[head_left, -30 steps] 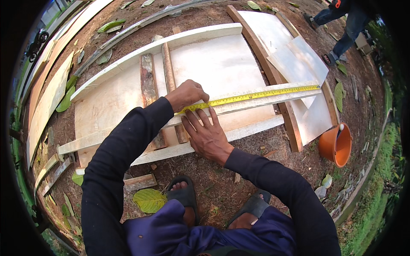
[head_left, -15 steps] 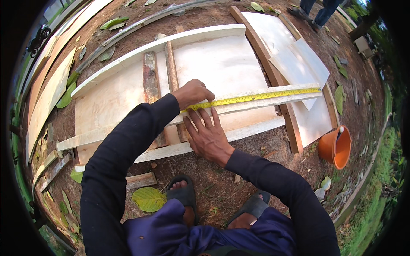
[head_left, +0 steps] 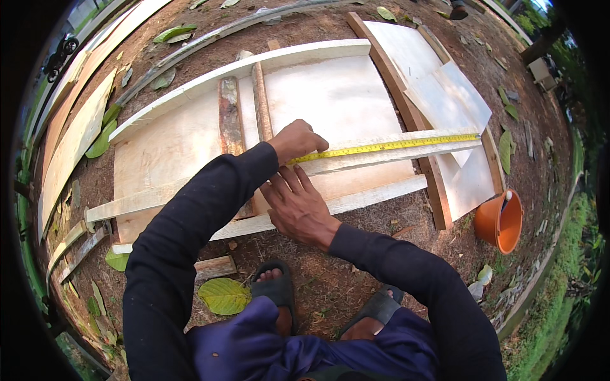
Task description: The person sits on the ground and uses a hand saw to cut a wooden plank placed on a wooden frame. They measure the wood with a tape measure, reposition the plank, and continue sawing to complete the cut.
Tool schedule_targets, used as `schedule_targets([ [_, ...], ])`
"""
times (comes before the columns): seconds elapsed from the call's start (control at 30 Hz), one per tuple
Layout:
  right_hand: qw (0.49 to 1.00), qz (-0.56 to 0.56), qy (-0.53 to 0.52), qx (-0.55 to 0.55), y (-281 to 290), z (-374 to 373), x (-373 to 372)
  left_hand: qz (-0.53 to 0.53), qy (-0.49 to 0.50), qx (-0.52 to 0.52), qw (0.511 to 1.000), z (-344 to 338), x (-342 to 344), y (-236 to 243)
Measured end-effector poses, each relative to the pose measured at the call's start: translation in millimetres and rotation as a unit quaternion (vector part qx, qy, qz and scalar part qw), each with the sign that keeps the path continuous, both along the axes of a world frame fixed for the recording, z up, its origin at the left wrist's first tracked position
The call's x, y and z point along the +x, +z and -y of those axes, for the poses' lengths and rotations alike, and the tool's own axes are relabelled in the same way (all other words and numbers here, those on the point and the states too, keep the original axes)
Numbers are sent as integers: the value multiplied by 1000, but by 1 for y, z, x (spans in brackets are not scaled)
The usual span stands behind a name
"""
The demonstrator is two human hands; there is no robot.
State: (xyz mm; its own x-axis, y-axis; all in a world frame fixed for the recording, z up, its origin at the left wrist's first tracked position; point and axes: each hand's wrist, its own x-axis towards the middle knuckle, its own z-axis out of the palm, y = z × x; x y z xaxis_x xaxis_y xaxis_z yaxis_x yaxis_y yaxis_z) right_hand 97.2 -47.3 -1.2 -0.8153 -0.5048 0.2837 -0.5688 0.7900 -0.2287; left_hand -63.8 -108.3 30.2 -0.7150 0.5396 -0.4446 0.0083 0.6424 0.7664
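Observation:
A yellow tape measure blade (head_left: 387, 148) lies stretched along a pale wooden plank (head_left: 356, 163), reaching the plank's right end. My left hand (head_left: 297, 141) is closed over the blade's left part, its fingers curled. What sits inside those fingers, if anything, is hidden. Just nearer to me, my right hand (head_left: 300, 208) lies with fingers stretched out, their tips at the plank's near edge beside the blade. Where the blade goes beyond my left wrist cannot be seen. The plank crosses over a frame of white-edged boards (head_left: 248, 63) with a pale panel inside.
Two rough wooden strips (head_left: 262, 101) cross the frame. On its right, a brown beam (head_left: 397, 82) borders pale sheets (head_left: 451, 95). An orange bucket (head_left: 499, 222) stands at the right. A wood offcut (head_left: 215, 268) and large leaf (head_left: 223, 296) lie near my feet.
My right hand has slid a little left along the plank's edge. The left hand has shifted slightly right along the blade. The other person's legs at the top right have mostly left view.

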Motion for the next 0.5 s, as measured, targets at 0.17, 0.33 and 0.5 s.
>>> schedule_targets([
  [0.17, 1000, 2, 10, -9, 2, 7, -2, 12, 13, 16, 1000, 1, 1, 0],
  [0.33, 1000, 0, 2, 10, 4, 5, -6, 25, 24, -11, 999, 1, 3, 6],
  [0.5, 999, 11, 1, -31, -3, 9, -5, 5, 18, -3, 1000, 1, 1, -1],
])
